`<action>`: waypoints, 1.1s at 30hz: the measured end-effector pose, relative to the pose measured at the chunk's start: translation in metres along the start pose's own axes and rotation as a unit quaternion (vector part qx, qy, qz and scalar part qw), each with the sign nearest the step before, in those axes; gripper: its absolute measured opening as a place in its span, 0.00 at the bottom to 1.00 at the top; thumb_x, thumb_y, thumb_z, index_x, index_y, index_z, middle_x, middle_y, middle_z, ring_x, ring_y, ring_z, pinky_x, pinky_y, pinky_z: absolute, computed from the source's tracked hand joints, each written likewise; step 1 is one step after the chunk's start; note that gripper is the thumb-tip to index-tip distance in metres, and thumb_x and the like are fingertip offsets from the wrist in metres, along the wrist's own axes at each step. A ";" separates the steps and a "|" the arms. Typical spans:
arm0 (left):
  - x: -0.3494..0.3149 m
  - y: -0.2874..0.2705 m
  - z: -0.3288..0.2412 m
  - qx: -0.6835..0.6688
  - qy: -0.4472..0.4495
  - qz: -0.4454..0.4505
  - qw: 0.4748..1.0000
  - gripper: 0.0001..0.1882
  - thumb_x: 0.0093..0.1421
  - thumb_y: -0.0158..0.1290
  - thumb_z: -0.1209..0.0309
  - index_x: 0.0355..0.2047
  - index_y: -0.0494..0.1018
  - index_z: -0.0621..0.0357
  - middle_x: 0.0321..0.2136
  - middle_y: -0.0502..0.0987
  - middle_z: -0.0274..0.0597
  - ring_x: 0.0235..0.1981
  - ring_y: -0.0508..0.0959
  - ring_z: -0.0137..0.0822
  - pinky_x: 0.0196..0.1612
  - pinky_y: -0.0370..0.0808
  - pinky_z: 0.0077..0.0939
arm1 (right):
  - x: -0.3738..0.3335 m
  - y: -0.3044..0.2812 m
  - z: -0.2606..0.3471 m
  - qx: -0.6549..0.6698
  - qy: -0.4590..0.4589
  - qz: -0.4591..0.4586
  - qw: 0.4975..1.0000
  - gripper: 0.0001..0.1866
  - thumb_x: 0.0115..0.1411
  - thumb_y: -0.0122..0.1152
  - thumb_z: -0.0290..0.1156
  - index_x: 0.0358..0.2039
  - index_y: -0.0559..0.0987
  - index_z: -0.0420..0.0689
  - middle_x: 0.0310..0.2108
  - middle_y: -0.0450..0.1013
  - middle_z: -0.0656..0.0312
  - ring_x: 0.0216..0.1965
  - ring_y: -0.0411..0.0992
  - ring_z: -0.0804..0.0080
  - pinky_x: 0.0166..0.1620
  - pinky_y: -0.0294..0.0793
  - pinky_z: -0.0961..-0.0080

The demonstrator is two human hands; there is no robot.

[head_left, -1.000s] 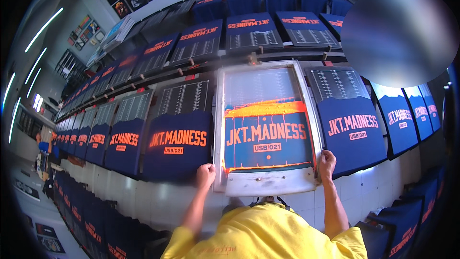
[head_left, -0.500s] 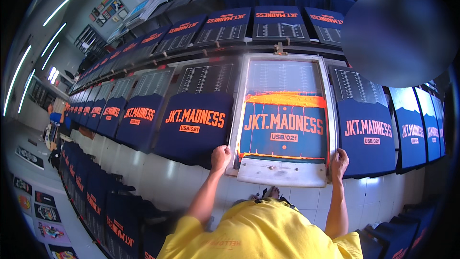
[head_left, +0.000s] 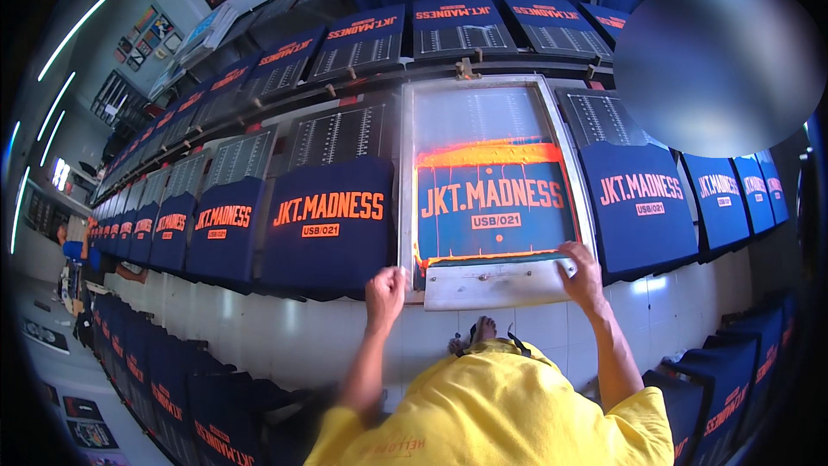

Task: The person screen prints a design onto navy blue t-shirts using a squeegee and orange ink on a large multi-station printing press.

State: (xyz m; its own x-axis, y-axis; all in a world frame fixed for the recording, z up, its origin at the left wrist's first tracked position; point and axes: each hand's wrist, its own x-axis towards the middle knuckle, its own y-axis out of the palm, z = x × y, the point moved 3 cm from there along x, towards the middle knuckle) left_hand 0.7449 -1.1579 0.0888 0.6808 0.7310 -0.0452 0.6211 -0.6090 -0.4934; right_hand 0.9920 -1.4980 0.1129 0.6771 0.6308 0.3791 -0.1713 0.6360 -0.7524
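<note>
A screen printing frame (head_left: pixel 407 198) lies in front of me over a dark blue fabric piece, its mesh showing orange lettering. A thick band of orange ink (head_left: pixel 487 153) crosses the mesh above the lettering. Along the near end rests a wide whitish squeegee (head_left: pixel 492 283), its dark blade edge toward the mesh. My left hand (head_left: pixel 385 298) is closed at the near left corner of the frame, fingertips against the rail. At the squeegee's right end, my right hand (head_left: pixel 583 276) curls its fingers and thumb around it.
Navy printed fabric pieces on boards flank the frame, one to the left (head_left: pixel 328 246) and one to the right (head_left: pixel 645 216). Another row (head_left: pixel 457 13) runs behind. A metal clamp (head_left: pixel 467 69) sits at the frame's far edge. A person (head_left: pixel 73 246) is at far left.
My right hand has left the frame's right rail and moved onto the squeegee's right end. My left hand stays at the left rail. The whole view has shifted a little.
</note>
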 end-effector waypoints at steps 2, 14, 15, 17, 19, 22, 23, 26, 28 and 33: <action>-0.033 0.002 -0.033 -0.149 -0.073 0.216 0.962 0.17 0.69 0.49 0.61 0.34 0.80 0.62 0.24 0.80 0.36 0.20 0.78 0.25 0.23 0.72 0.20 | -0.007 0.000 0.042 -0.033 -0.049 0.136 0.989 0.24 0.47 0.73 0.30 0.47 0.78 0.45 0.50 0.73 0.56 0.56 0.68 0.57 0.56 0.71 0.62; -0.085 0.128 0.004 -0.200 -0.164 0.439 0.860 0.29 0.70 0.43 0.48 0.60 0.64 0.58 0.39 0.78 0.41 0.25 0.77 0.23 0.20 0.67 0.12 | 0.017 0.023 0.067 -0.173 -0.139 0.195 0.955 0.22 0.43 0.64 0.29 0.42 0.73 0.45 0.41 0.69 0.57 0.45 0.69 0.59 0.46 0.71 0.61; -0.084 0.136 0.005 -0.225 -0.182 0.442 0.849 0.29 0.70 0.42 0.48 0.60 0.64 0.58 0.39 0.78 0.42 0.25 0.77 0.23 0.19 0.66 0.12 | 0.023 0.029 0.066 -0.177 -0.145 0.186 0.956 0.22 0.43 0.64 0.29 0.42 0.73 0.45 0.41 0.69 0.57 0.45 0.70 0.59 0.46 0.71 0.61; -0.083 0.151 0.006 -0.276 -0.216 0.447 0.823 0.30 0.70 0.41 0.47 0.61 0.63 0.58 0.40 0.78 0.42 0.25 0.77 0.24 0.19 0.66 0.12 | 0.021 0.037 0.065 -0.196 -0.143 0.179 0.954 0.18 0.44 0.63 0.28 0.38 0.74 0.46 0.39 0.70 0.60 0.46 0.70 0.61 0.46 0.72 0.62; -0.086 0.164 0.012 -0.301 -0.224 0.430 0.822 0.33 0.70 0.39 0.43 0.59 0.62 0.60 0.39 0.78 0.42 0.23 0.76 0.24 0.17 0.65 0.13 | 0.019 0.044 0.061 -0.198 -0.150 0.189 0.950 0.16 0.44 0.63 0.28 0.37 0.75 0.46 0.38 0.71 0.62 0.46 0.70 0.62 0.47 0.72 0.62; -0.090 0.177 0.021 -0.323 -0.239 0.409 0.820 0.34 0.69 0.37 0.41 0.56 0.60 0.62 0.37 0.77 0.42 0.21 0.76 0.24 0.15 0.64 0.14 | 0.032 0.037 0.063 -0.153 -0.143 0.173 0.962 0.15 0.43 0.65 0.28 0.34 0.75 0.47 0.36 0.72 0.63 0.43 0.71 0.62 0.46 0.73 0.61; -0.091 0.180 0.022 -0.331 -0.241 0.406 0.817 0.33 0.70 0.37 0.42 0.56 0.59 0.61 0.36 0.77 0.41 0.20 0.75 0.24 0.15 0.64 0.14 | 0.039 0.036 0.064 -0.138 -0.141 0.173 0.965 0.15 0.42 0.65 0.28 0.34 0.75 0.47 0.35 0.72 0.63 0.43 0.71 0.61 0.46 0.73 0.60; -0.093 0.184 0.011 -0.340 -0.267 0.389 0.814 0.27 0.71 0.37 0.46 0.51 0.64 0.60 0.31 0.75 0.39 0.17 0.70 0.23 0.16 0.63 0.16 | 0.070 0.034 0.052 -0.139 -0.158 0.138 0.968 0.16 0.42 0.70 0.31 0.33 0.75 0.47 0.32 0.72 0.63 0.37 0.73 0.62 0.40 0.76 0.63; -0.096 0.196 0.023 -0.329 -0.236 0.372 0.835 0.26 0.72 0.38 0.47 0.47 0.66 0.60 0.28 0.73 0.38 0.16 0.67 0.23 0.17 0.64 0.18 | 0.099 0.034 0.045 -0.128 -0.189 0.101 0.968 0.18 0.42 0.73 0.34 0.32 0.74 0.47 0.29 0.72 0.64 0.35 0.74 0.63 0.36 0.77 0.65; -0.100 0.207 0.029 -0.331 -0.208 0.327 0.861 0.21 0.74 0.36 0.53 0.33 0.66 0.57 0.20 0.65 0.31 0.15 0.61 0.24 0.19 0.60 0.21 | 0.169 0.059 0.011 -0.130 -0.184 0.078 0.971 0.18 0.42 0.73 0.32 0.33 0.75 0.47 0.28 0.74 0.63 0.33 0.75 0.61 0.37 0.77 0.63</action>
State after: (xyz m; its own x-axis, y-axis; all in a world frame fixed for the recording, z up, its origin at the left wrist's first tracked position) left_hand 0.7941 -1.3481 -0.0336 0.8560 0.1292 -0.5006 0.3374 -0.8732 0.3516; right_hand 1.0888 -1.3491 0.1380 0.3469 0.8573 0.3803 -0.0329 0.4164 -0.9086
